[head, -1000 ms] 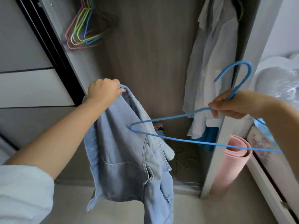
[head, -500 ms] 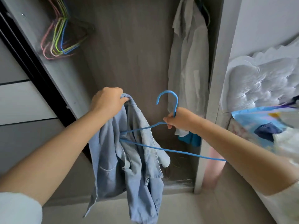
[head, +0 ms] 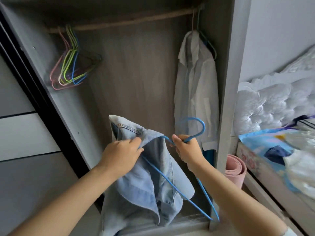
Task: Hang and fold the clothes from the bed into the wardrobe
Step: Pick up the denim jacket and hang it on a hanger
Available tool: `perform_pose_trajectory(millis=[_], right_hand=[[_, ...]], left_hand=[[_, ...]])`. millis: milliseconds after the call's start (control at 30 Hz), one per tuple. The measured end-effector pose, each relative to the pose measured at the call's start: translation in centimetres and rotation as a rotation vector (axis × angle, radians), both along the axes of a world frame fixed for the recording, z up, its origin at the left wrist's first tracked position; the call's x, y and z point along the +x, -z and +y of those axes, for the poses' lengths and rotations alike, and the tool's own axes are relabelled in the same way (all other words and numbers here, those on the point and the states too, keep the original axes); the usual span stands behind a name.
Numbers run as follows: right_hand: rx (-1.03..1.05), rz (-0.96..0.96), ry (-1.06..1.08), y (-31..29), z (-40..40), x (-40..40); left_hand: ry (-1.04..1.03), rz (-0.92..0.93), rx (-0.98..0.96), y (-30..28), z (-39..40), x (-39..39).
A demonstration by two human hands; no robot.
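A light blue denim shirt [head: 146, 189] hangs in front of the open wardrobe [head: 136, 79]. My left hand [head: 121, 156] grips its fabric near the collar. My right hand [head: 186, 150] grips the neck of a blue wire hanger [head: 199, 128], just below the hook. One arm of the hanger runs into the shirt under the cloth by my left hand; the other arm and the bottom bar slant down to the right.
Several coloured empty hangers [head: 71, 68] hang at the left of the wooden rail [head: 129, 21]. A white shirt [head: 196, 86] hangs at the right. A rolled pink mat [head: 236, 169] stands by the wardrobe side. The bed [head: 276, 150] with clothes lies to the right.
The hanger's left arm has slid into the shirt. My left hand shifted its hold on the collar area. The view tilted up, showing the rail.
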State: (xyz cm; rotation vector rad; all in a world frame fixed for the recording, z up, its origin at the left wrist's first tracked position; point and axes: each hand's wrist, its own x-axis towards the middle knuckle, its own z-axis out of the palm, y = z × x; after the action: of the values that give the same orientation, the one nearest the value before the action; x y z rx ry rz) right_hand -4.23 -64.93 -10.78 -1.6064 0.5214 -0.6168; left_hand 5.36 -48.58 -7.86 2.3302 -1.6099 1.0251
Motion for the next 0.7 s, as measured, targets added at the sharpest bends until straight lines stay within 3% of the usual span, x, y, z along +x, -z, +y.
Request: perform_pose_trajectory(millis=[100, 300, 433, 567, 700], right_hand=[[-0.013, -0.085, 0.034, 0.1, 0.1, -0.1], [-0.343, -0.236, -0.029, -3.3, 0.0, -1.4], [-0.408, -0.319, -0.056, -5.7, -0.2, -1.9], [-0.466, -0.31, -0.055, -7.4, -1.0, -2.1], [-0.963, -0.168, 0.11, -6.9, -2.5, -1.7]], left_hand=[[0.093, -0.169, -0.001, 0.5, 0.0, 0.0], [-0.012, -0.126, -0.29, -2.1, -1.2, 0.3], [0.054, -0.25, -0.273, -5.6, -2.5, 0.8], [0.159, -0.216, -0.148, -6.9, -2.6, 1.5], [0.022, -0.081, -0.077, -6.2, -2.8, 2.5]])
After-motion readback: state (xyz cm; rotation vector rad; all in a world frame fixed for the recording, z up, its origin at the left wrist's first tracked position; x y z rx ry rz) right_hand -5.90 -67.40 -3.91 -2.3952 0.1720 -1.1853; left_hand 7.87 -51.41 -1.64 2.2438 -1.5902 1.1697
